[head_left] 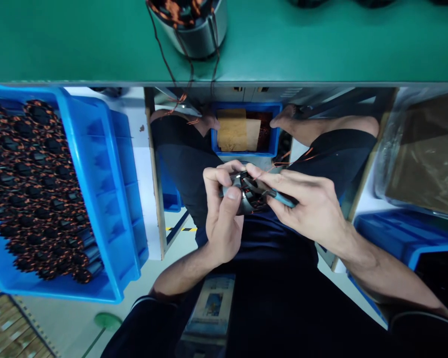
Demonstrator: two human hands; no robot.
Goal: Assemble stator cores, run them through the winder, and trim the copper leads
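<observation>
Above my lap, my left hand (224, 211) is wrapped round a dark metal motor stator (249, 199) with copper windings. My right hand (302, 196) closes on a small tool with a blue-green handle (282, 198), its metal end against the stator. The right fingertips also touch the stator's upper edge, where thin copper wires (298, 156) stick out to the right. The tool's tip is partly hidden among the fingers and windings.
On the green table (78, 44) stands another stator (199, 32), its wires hanging over the edge. A blue crate (91, 199) of stators is at left. Below the table sits a blue bin (247, 153); at right are a plastic-wrapped box (429, 154) and blue crates (384, 231).
</observation>
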